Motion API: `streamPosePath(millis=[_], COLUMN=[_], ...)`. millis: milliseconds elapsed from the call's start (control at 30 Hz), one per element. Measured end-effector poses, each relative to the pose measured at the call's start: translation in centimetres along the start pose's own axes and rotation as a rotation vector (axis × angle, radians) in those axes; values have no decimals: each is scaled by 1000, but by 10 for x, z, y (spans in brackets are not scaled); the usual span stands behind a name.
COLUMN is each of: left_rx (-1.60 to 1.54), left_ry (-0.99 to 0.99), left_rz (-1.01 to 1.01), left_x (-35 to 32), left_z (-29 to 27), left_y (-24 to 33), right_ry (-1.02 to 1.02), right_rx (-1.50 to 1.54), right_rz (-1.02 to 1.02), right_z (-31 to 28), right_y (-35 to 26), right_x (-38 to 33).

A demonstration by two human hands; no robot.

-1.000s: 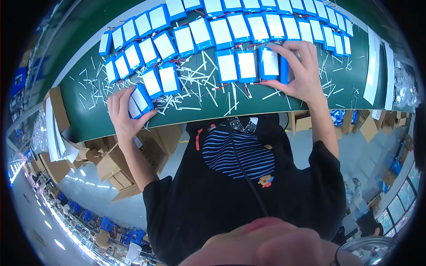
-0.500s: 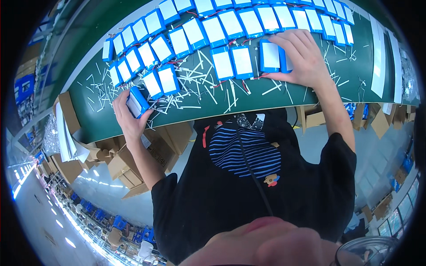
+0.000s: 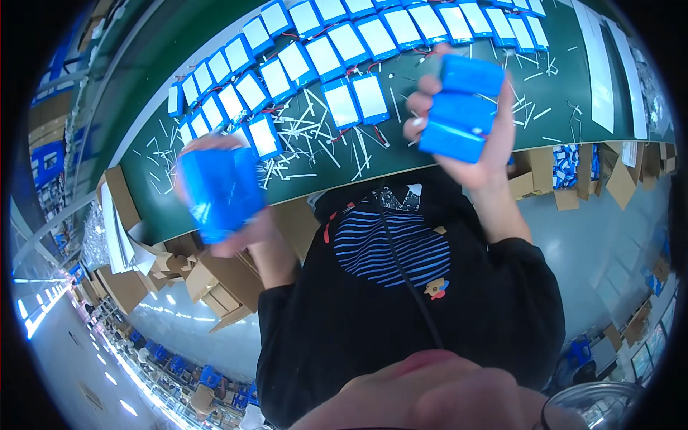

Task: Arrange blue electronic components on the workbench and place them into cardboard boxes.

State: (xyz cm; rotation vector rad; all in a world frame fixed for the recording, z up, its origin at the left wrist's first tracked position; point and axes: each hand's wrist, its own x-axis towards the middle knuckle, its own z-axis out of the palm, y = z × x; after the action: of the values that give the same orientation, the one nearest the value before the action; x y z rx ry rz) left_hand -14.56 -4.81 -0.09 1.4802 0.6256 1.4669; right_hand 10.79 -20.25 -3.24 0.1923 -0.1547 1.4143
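Observation:
My left hand (image 3: 240, 233) holds a blue wrapped battery pack (image 3: 218, 190) raised off the green table (image 3: 165, 179), close to the camera and blurred. My right hand (image 3: 484, 154) grips another blue pack (image 3: 462, 107), also lifted above the table edge. Behind both hands, rows of blue packs with white faces (image 3: 337, 43) lie side by side on the green surface. One such pack (image 3: 264, 136) lies just beyond the left hand, and two more (image 3: 356, 100) lie between the hands.
Several white paper strips (image 3: 322, 147) litter the table among the packs. Long white sheets (image 3: 598, 57) lie at the right end. Cardboard boxes (image 3: 215, 276) sit under the table's near edge, with more boxes (image 3: 573, 175) at the right.
Both hands have lifted off the table toward the camera, each bringing a blue pack up with it. Earlier the hands rested on packs lying on the table.

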Motion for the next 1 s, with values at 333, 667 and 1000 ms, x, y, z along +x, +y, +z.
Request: streamPosePath(millis=[333, 667, 1000], left_rx=[463, 778, 1085], left_ry=[-1262, -786, -682], left_rz=[702, 541, 338], left_x=[-71, -8, 29], left_z=[177, 65, -41], left_y=[34, -6, -34], right_ry=[296, 709, 1151], right_rx=[71, 207, 7], right_rz=[-314, -728, -930], right_z=[37, -79, -271], right_y=[26, -60, -228], right_x=[-104, -296, -486])
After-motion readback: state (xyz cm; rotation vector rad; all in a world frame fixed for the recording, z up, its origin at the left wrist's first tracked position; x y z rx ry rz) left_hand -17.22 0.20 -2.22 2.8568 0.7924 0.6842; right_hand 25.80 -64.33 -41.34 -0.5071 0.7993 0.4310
